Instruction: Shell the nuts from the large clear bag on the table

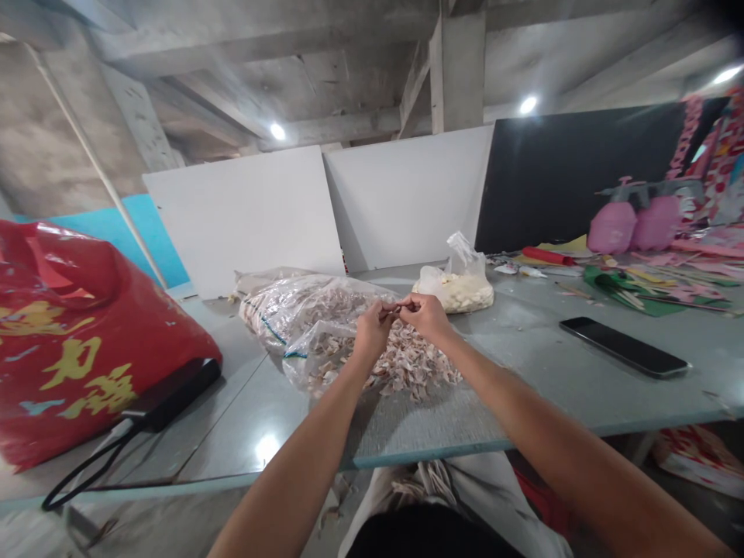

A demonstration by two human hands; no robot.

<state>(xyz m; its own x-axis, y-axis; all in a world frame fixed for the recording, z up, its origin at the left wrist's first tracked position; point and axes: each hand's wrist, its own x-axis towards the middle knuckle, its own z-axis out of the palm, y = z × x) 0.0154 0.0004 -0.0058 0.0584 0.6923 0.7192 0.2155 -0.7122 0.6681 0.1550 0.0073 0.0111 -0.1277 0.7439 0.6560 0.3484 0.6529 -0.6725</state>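
My left hand (375, 325) and my right hand (427, 314) meet at the fingertips, both pinched closed over a small piece too small to make out. Below them a loose pile of pale brownish-pink flakes (415, 364) lies on the grey table (430, 430). Left of the pile, a large clear plastic bag (308, 306) full of similar flakes lies on its side, its mouth toward the pile. Just behind my right hand stands a smaller clear bag (465, 291) of cream-coloured pieces.
A red bag (98, 333) with a black device (180, 391) and cable stands at the left. On the right are a black phone (625, 346), pink spray bottles (613, 226), a red tube (547, 256) and green sheets with scraps (631, 291). White panels (412, 194) stand behind.
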